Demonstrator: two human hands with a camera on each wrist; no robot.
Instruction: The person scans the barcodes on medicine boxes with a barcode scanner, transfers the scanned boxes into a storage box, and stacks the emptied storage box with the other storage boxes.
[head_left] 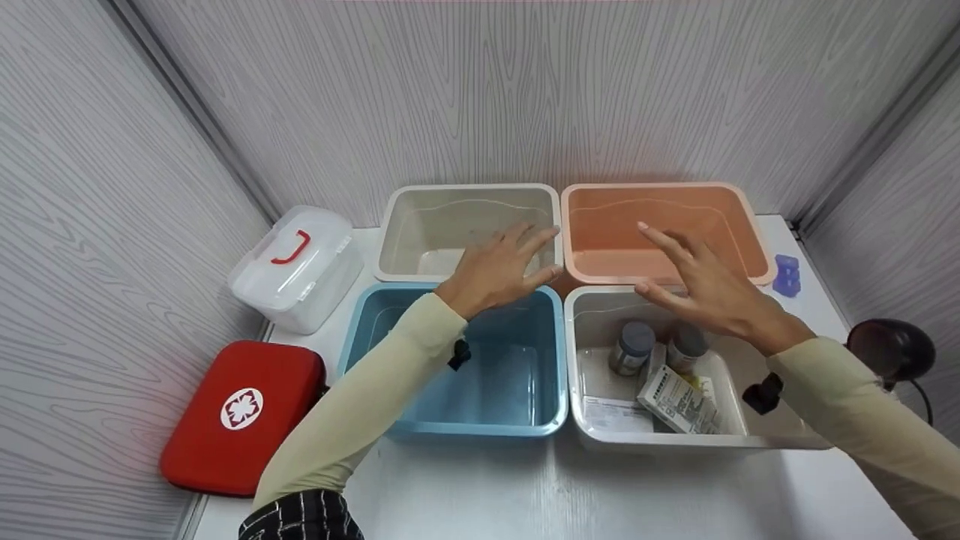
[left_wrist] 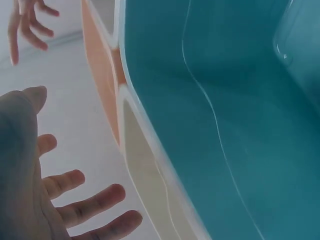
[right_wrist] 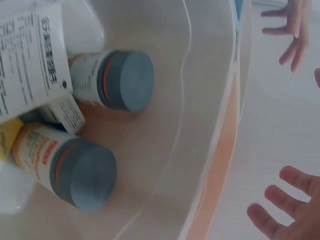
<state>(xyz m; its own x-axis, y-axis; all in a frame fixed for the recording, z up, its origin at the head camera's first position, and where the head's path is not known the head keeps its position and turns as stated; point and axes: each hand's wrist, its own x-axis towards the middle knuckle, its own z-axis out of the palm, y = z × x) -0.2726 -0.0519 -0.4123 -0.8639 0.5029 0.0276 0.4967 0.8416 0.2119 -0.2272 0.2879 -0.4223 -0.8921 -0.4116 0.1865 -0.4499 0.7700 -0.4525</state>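
My left hand (head_left: 499, 270) hovers with spread fingers above the line between the blue bin (head_left: 480, 430) and the beige bin (head_left: 472, 188). It holds nothing. My right hand (head_left: 709, 289), also spread and holding nothing, is over the place where the orange bin (head_left: 652, 187) meets the white bin (head_left: 697, 440). Inside the white bin lie two grey-lidded bottles, one bottle (right_wrist: 125, 80) above another bottle (right_wrist: 70, 165) in the right wrist view. Beside them are a printed white box (right_wrist: 32, 60), a flat white packet (head_left: 619, 415) and something yellow (right_wrist: 7, 135).
A clear lidded case (head_left: 300, 262) with a red handle stands at the left. In front of it lies a red zip case (head_left: 244, 412) with a white emblem. At the right are a small purple pill box (head_left: 786, 275) and a dark round object (head_left: 890, 349) with a cable. Walls enclose the table.
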